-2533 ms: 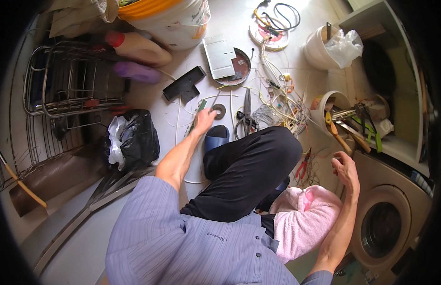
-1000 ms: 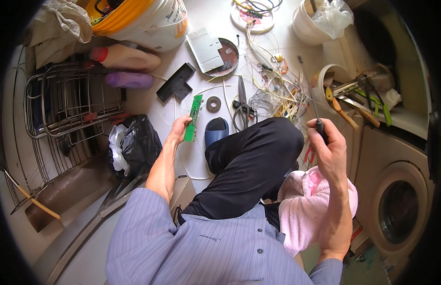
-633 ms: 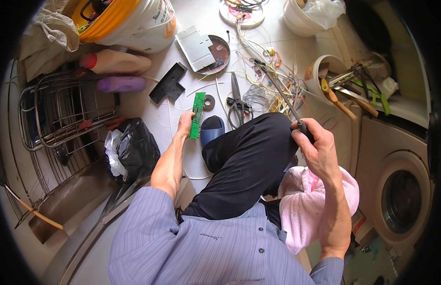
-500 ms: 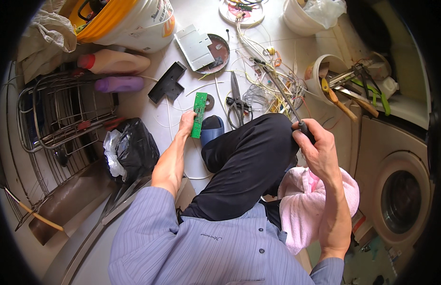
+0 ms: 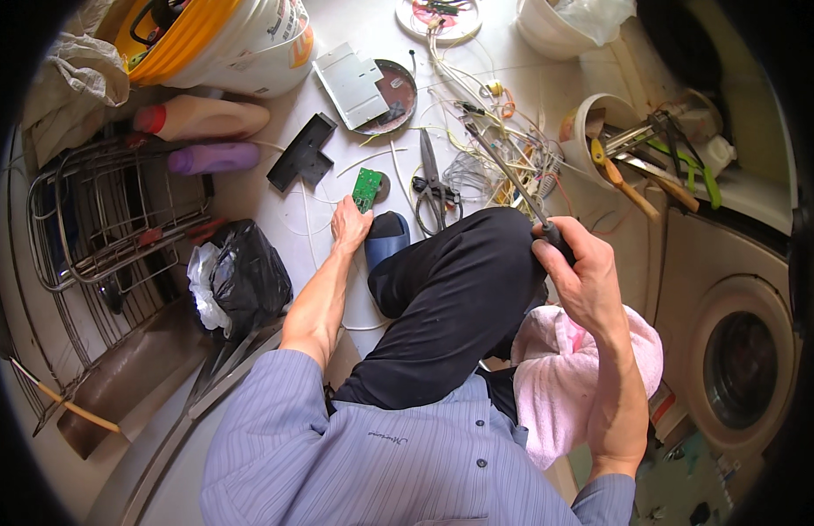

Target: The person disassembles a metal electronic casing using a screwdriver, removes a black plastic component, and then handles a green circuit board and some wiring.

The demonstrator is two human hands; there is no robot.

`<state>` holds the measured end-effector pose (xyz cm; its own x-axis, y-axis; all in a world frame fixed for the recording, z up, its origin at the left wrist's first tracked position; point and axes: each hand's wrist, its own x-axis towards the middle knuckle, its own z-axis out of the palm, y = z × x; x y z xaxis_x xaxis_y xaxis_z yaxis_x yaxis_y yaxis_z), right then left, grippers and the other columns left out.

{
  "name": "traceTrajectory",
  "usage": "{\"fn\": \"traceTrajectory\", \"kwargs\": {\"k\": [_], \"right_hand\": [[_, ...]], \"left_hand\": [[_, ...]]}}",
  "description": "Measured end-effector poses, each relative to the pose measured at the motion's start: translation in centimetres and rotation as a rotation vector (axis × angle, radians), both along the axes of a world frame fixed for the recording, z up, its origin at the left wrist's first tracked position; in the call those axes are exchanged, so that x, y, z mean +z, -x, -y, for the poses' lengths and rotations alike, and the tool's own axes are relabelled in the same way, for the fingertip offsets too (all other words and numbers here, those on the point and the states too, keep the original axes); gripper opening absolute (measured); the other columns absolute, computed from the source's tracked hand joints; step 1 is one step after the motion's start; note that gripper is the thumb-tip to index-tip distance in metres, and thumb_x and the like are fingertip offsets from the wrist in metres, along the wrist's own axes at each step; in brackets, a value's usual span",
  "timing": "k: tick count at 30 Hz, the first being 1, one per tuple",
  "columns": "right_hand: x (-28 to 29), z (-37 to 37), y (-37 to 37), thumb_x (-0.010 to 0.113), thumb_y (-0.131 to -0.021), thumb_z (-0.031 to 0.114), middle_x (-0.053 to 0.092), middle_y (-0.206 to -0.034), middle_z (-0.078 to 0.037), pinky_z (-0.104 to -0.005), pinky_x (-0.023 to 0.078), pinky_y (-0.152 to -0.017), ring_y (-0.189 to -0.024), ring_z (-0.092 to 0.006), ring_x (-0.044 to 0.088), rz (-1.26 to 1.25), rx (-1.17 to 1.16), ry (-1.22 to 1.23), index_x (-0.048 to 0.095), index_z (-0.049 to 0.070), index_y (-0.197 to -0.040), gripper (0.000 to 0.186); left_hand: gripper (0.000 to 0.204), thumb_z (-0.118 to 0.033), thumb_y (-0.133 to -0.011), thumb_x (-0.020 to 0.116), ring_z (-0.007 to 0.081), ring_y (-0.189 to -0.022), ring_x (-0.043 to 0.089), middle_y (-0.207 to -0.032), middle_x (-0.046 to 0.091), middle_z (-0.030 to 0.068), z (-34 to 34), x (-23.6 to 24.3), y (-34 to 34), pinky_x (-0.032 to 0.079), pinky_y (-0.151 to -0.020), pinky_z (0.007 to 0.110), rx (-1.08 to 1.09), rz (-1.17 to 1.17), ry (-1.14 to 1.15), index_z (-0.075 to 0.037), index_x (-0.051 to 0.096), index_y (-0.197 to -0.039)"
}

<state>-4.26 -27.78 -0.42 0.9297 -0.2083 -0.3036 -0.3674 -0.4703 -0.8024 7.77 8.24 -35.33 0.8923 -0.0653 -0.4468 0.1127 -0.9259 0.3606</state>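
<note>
In my left hand (image 5: 350,226) is a green circuit board (image 5: 367,188), gripped at its near end and held out over the floor; my fingers cover its lower part. A dark roll or ring (image 5: 383,188) shows partly behind the board. My right hand (image 5: 589,270) is closed round the dark handle of a long-shafted screwdriver (image 5: 509,172). Its shaft slants up and left, its tip over the tangled wires and apart from the board. Black-handled scissors (image 5: 434,189) lie between the board and the wires.
A black plastic housing (image 5: 304,152), a metal plate (image 5: 349,86) and a round pan (image 5: 403,107) lie beyond my left hand. Loose wires (image 5: 512,149) spread near a tool bucket (image 5: 572,131). A black bag (image 5: 249,272) sits left; a pink towel (image 5: 556,377) lies under my right forearm.
My left hand has moved slightly up and right and has turned the circuit board, so less of its length shows. The right hand and the screwdriver have shifted only slightly.
</note>
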Motion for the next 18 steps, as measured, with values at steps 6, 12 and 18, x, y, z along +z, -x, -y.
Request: {"fn": "traceTrajectory", "kwargs": {"k": [6, 12, 18], "right_hand": [[0.0, -0.1, 0.3, 0.073, -0.093, 0.008, 0.065, -0.083, -0.017, -0.0354, 0.052, -0.069, -0.071, -0.0287, 0.065, 0.03, 0.015, 0.034, 0.065, 0.0, -0.109, 0.02], [-0.4, 0.0, 0.5, 0.073, -0.092, 0.006, 0.065, -0.084, -0.019, -0.0387, 0.053, -0.069, -0.073, -0.0345, 0.066, 0.091, 0.054, 0.087, 0.065, 0.0, -0.11, 0.021], [-0.8, 0.1, 0.7, 0.073, -0.091, 0.006, 0.066, -0.085, -0.02, -0.0401, 0.054, -0.07, -0.075, -0.0371, 0.067, 0.145, 0.063, 0.114, 0.065, -0.001, -0.109, 0.021]], "left_hand": [[0.048, -0.029, -0.08, 0.067, 0.0494, -0.107, 0.066, -0.112, 0.068, 0.0321, 0.4, 0.7, -0.6, 0.053, -0.096, 0.054, 0.014, -0.013, 0.018, 0.007, 0.063, -0.112], [0.045, -0.032, -0.08, 0.069, 0.0472, -0.1, 0.069, -0.101, 0.071, 0.0297, 0.3, 1.7, -0.6, 0.053, -0.092, 0.052, 0.069, -0.001, 0.074, 0.005, 0.067, -0.106], [0.047, -0.034, -0.08, 0.07, 0.0462, -0.098, 0.069, -0.102, 0.072, 0.0286, 0.3, 3.4, -0.8, 0.053, -0.089, 0.053, 0.152, -0.034, 0.215, 0.003, 0.067, -0.108]]}}
